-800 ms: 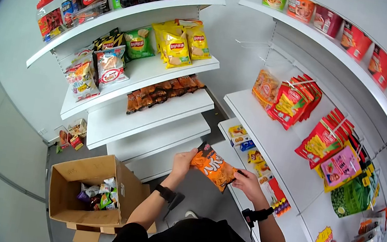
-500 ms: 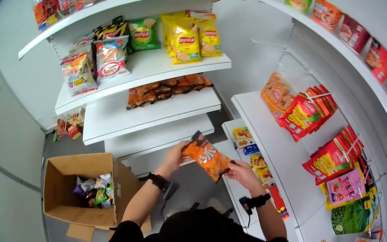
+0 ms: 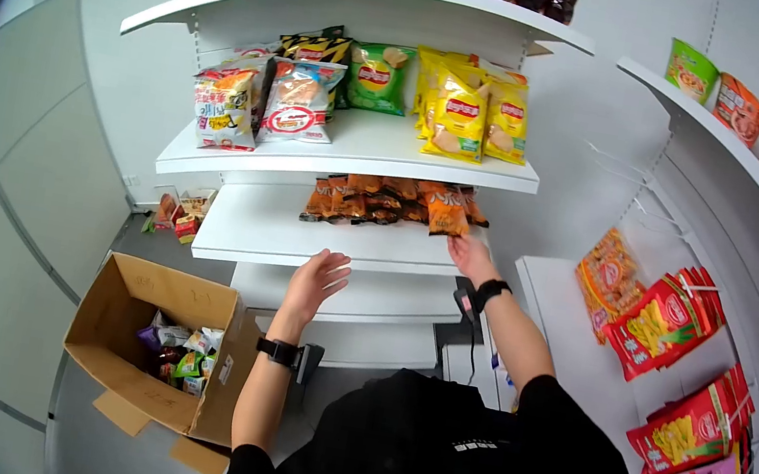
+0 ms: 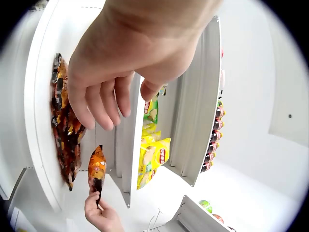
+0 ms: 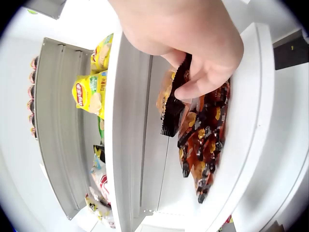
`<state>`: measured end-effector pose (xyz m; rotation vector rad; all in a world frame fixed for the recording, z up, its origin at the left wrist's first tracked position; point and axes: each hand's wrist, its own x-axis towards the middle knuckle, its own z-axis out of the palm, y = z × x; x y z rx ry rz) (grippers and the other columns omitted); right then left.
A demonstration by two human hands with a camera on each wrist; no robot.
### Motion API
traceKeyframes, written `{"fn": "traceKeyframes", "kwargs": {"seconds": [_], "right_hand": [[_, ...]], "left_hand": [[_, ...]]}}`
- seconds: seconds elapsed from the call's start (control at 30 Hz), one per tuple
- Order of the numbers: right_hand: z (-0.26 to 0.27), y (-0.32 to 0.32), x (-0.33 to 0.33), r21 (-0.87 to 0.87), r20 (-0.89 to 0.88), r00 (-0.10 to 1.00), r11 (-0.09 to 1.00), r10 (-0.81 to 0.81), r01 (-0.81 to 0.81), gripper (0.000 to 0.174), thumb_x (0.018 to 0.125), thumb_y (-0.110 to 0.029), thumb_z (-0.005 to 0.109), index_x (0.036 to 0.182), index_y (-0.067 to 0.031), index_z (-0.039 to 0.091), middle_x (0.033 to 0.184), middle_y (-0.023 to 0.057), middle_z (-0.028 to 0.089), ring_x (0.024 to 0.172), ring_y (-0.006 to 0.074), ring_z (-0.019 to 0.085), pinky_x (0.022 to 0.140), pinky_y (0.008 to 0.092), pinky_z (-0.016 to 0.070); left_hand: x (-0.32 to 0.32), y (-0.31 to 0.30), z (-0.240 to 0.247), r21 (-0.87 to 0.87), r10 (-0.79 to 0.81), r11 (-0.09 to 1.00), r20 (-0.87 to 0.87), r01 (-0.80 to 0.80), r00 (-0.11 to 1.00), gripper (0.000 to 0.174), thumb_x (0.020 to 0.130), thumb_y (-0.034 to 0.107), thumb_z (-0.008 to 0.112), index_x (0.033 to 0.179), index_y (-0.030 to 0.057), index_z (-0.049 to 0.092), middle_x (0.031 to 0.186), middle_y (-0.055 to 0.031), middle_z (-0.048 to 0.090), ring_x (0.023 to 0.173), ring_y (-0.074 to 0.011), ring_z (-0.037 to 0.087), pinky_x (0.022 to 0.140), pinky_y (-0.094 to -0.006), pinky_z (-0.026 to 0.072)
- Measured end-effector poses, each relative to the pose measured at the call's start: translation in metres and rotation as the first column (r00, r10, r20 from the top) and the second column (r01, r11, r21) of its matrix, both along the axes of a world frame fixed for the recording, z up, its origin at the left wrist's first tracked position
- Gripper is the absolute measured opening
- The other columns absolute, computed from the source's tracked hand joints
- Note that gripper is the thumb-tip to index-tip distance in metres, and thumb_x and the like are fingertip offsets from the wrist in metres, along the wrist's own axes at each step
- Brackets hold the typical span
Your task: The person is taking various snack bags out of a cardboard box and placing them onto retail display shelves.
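Note:
My right hand (image 3: pixel 469 255) pinches the dark lower edge of an orange snack bag (image 3: pixel 445 210) at the right end of the second shelf down on the left unit. In the right wrist view, thumb and fingers grip its black crimped end (image 5: pixel 175 104). Beside and below it lies a row of orange and black snack bags (image 3: pixel 355 201), also seen in the left wrist view (image 4: pixel 65 121). My left hand (image 3: pixel 318 279) hovers in front of that shelf's edge, fingers extended and holding nothing.
Chip bags (image 3: pixel 459 111) stand on the shelf above, its front edge overhanging the orange bags. A cardboard box (image 3: pixel 105 372) with assorted packets sits on the floor at left. To the right, a second unit (image 3: pixel 549 294) holds hanging red bags (image 3: pixel 674 318).
The view has turned left toward the left unit. The orange bag, earlier held in both hands before the body, is now at the shelf in the right hand; the left hand has let go.

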<state>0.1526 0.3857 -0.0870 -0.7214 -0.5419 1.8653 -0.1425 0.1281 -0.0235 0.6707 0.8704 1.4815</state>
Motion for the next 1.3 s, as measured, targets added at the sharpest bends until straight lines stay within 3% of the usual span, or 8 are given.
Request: {"fn": "traceKeyframes", "kwargs": {"seconds": [0.3,0.57,0.63,0.7,0.77,0.87,0.9,1.3], "right_hand": [[0.001,0.099,-0.066,0.046,-0.016,0.997,0.996,-0.074,0.075,0.023,0.094,-0.012,0.039,0.115,-0.005,0.046,0.108,0.0137,0.058,0.094,0.025,0.059,0.081,0.0316,0.0536],[-0.009,0.137,-0.067,-0.002,0.073,0.987,0.99,0.14,-0.141,0.046,0.09,-0.029,0.058,0.125,-0.0058,0.038,0.119,0.0207,0.052,0.106,0.0326,0.055,0.089,0.04,0.0499],[-0.002,0.129,-0.064,-0.068,0.084,0.985,0.987,0.149,-0.144,0.049,0.089,-0.031,0.06,0.129,-0.0143,0.038,0.119,0.0207,0.052,0.106,0.033,0.056,0.088,0.0395,0.0508],[0.006,0.097,-0.064,0.037,0.049,0.999,0.999,0.02,-0.022,0.043,0.089,-0.033,0.06,0.127,-0.0327,0.04,0.116,0.0185,0.054,0.103,0.0301,0.058,0.081,0.034,0.0539],[0.018,0.085,-0.066,0.079,0.119,0.988,0.993,-0.1,0.091,0.046,0.09,-0.037,0.057,0.13,-0.0242,0.039,0.116,0.0177,0.055,0.102,0.0276,0.059,0.079,0.032,0.0545],[-0.005,0.066,-0.053,0.046,0.215,0.975,0.998,-0.049,0.04,0.072,0.085,-0.046,0.06,0.126,0.0076,0.034,0.116,0.0188,0.057,0.101,0.0261,0.06,0.081,0.0293,0.0533],[-0.005,0.04,-0.05,0.017,0.196,0.98,0.999,-0.037,0.034,0.071,0.085,-0.044,0.062,0.123,0.0096,0.035,0.117,0.0192,0.056,0.102,0.0268,0.059,0.084,0.0291,0.0521],[-0.008,-0.242,0.004,-0.233,-0.199,0.98,0.972,-0.017,-0.03,0.041,0.088,-0.032,0.061,0.107,0.0025,0.053,0.105,0.0106,0.06,0.096,0.0197,0.06,0.08,0.0272,0.0523]], "left_hand": [[0.009,-0.033,-0.061,0.162,0.129,0.978,0.032,-0.133,0.991,0.036,0.092,0.032,0.051,0.104,-0.0007,0.058,0.11,-0.0151,0.061,0.102,-0.0258,0.059,0.091,-0.0384,0.0459],[0.015,-0.06,-0.106,0.082,0.146,0.984,0.13,-0.158,0.981,0.033,0.094,0.027,0.048,0.103,-0.0031,0.059,0.105,-0.0146,0.063,0.095,-0.0243,0.061,0.086,-0.0359,0.0484],[0.01,-0.07,-0.102,0.01,0.182,0.983,0.146,-0.185,0.972,0.033,0.093,0.027,0.049,0.102,-0.0035,0.059,0.105,-0.0155,0.063,0.096,-0.0257,0.061,0.087,-0.0367,0.0483],[0.003,-0.078,-0.094,-0.012,0.208,0.978,0.144,-0.209,0.967,0.033,0.093,0.029,0.05,0.101,-0.0013,0.06,0.105,-0.015,0.063,0.095,-0.0252,0.062,0.087,-0.0378,0.0481],[-0.005,-0.082,-0.077,0.003,0.235,0.971,0.157,-0.239,0.959,0.033,0.092,0.03,0.05,0.101,-0.001,0.059,0.105,-0.0153,0.063,0.096,-0.0256,0.061,0.088,-0.0383,0.048],[-0.005,-0.107,-0.054,-0.001,0.252,0.967,0.2,-0.257,0.947,0.033,0.092,0.029,0.051,0.102,-0.0018,0.059,0.105,-0.0161,0.063,0.097,-0.0264,0.061,0.088,-0.0385,0.0476],[-0.004,-0.118,-0.049,-0.009,0.238,0.97,0.205,-0.241,0.949,0.033,0.092,0.029,0.052,0.102,-0.0011,0.059,0.104,-0.0152,0.064,0.096,-0.0257,0.061,0.087,-0.0378,0.0478],[-0.019,-0.194,0.017,-0.135,0.087,0.987,0.016,-0.084,0.996,0.031,0.092,0.031,0.052,0.098,0.0013,0.06,0.096,-0.0089,0.065,0.087,-0.0187,0.063,0.08,-0.0321,0.049]]}}
